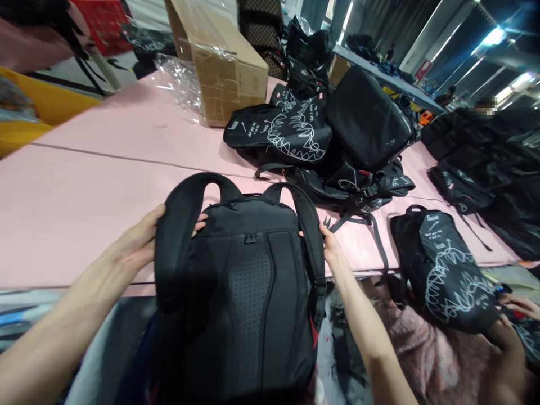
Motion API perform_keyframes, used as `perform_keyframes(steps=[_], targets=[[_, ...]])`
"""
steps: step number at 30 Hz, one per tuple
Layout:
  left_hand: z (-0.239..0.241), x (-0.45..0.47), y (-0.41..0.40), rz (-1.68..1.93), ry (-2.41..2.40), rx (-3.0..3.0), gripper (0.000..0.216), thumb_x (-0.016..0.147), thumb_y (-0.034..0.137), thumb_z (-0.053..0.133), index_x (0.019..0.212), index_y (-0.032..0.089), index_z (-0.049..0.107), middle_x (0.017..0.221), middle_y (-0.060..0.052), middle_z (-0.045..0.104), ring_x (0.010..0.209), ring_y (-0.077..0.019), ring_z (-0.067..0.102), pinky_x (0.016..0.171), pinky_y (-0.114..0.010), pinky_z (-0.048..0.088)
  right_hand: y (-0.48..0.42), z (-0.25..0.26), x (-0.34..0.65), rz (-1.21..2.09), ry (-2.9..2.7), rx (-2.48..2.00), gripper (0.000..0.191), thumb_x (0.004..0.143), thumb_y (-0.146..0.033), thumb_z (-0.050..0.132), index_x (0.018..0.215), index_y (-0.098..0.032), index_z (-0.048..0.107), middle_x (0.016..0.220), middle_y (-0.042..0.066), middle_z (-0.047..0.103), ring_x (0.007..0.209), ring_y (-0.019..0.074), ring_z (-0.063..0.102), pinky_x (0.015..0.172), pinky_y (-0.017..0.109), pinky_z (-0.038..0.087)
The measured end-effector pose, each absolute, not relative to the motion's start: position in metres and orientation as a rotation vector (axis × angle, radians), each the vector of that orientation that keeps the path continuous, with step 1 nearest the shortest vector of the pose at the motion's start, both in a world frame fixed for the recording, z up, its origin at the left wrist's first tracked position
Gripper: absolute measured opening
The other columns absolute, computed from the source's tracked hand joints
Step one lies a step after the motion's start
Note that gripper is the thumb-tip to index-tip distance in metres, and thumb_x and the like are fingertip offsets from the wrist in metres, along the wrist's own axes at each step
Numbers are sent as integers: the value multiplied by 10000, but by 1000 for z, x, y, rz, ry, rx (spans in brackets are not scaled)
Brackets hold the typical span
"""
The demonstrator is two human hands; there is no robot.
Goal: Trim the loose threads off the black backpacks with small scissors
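A black backpack (248, 292) is upright in front of me, its padded back panel and both shoulder straps facing me. My left hand (145, 239) is closed around the left shoulder strap (175, 253), with fingertips showing on its inner side. On the other side, my right hand (330, 244) grips the right shoulder strap (310, 225). A small dark pointed tip (327, 223) shows right by my right fingers; I cannot make out what it belongs to. The backpack's lower end is in shadow, and its front is hidden from me.
Several black backpacks with white scribble print (295, 132) are piled on the pink table (105, 185). Behind stands an open cardboard box (232, 79) with clear plastic. To the right, another person's hands (521, 306) are at a printed backpack (447, 270) near the table edge.
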State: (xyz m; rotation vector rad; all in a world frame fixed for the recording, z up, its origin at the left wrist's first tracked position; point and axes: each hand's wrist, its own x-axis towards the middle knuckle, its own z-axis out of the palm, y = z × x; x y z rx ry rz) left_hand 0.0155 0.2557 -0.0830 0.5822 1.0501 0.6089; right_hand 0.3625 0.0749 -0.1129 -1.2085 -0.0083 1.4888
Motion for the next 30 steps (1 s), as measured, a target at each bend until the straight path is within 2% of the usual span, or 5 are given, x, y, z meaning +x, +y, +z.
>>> perform_keyframes(steps=[6,16,21,25,30], targets=[[-97,20,247,609,1065,651,431,878,429,363,1103,140,590,1191,-100,604,1193,-217,488,976,-309,422,76,-116,362,1502,-48,-1191,486,888,-473,416,1052,-54,600,794,134,714,619,197,665,576,307,556],[-89,29,235,676,1129,721,480,907,440,289,1024,98,606,1131,-89,640,1194,-229,482,1018,-364,380,75,-120,361,1569,7,-1066,494,927,-439,327,1021,-44,609,815,134,711,584,159,648,513,233,536],[-89,30,230,681,1123,798,526,910,467,248,1042,96,596,1162,-83,624,1225,-228,448,1024,-361,378,75,-127,360,1557,-16,-1027,483,917,-454,352,1036,-57,600,844,125,711,726,193,668,647,295,565],[-95,28,230,708,1092,812,531,899,497,272,990,102,615,1068,-75,667,1228,-238,441,1058,-397,336,73,-131,359,1567,-21,-979,484,915,-463,355,1039,-63,598,848,125,710,797,200,668,744,315,555],[-97,26,226,718,1035,792,579,886,561,269,964,111,625,1067,-76,666,1225,-217,442,1072,-354,332,71,-128,356,1545,-44,-1010,486,922,-455,334,1025,-67,607,826,114,710,763,192,668,714,314,563]])
